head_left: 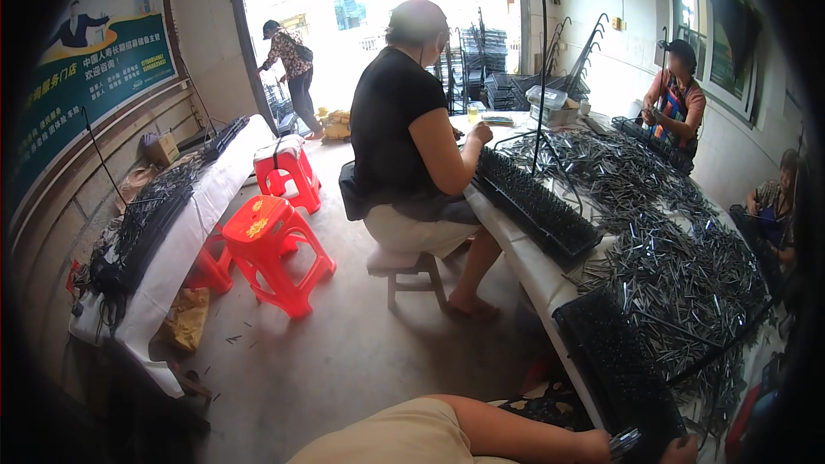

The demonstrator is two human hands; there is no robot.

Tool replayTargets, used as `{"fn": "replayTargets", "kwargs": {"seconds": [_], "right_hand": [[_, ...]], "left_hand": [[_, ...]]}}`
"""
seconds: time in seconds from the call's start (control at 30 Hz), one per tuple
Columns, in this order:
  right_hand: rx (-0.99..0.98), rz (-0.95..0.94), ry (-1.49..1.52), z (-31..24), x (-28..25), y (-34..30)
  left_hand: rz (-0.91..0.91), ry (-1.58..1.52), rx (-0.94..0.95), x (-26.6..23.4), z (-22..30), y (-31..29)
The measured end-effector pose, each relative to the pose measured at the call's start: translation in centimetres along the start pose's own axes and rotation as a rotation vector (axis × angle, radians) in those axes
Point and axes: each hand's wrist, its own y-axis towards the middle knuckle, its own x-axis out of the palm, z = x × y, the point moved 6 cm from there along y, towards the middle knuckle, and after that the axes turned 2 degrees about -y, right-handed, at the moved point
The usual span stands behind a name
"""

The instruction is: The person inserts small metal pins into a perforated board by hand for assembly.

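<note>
At the lower right edge, my left hand (593, 446) is closed around a small bundle of thin, shiny metal-like strips (626, 442). It is beside the near end of a long black rack (612, 357) with rows of small upright bristle-like points. My right hand (681, 450) shows only in part at the bottom edge, close to the rack's near corner. Its fingers are mostly cut off, so what it holds is hidden. Beyond the rack, a large heap of thin dark strips (687, 279) covers the table.
A seated person in black (400, 112) works at a second black rack (537, 206). Two other people (675, 112) (778, 206) sit across the heap. Red stools (275, 241) stand left of the aisle. Another white-covered table (193, 241) runs along the left wall. Someone (296, 69) stands near the doorway.
</note>
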Motion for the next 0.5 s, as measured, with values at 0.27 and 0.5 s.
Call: {"fn": "replayTargets", "kwargs": {"seconds": [0.27,0.5], "right_hand": [[-0.052,-0.037,-0.023,-2.2,-1.4,-0.5],[-0.078,0.007,-0.024,-0.9,-0.1,-0.1]], "left_hand": [[0.037,-0.365,-0.068,-0.9,1.0,-3.4],[-0.003,-0.097,0.041,0.2,-1.6,0.8]]}}
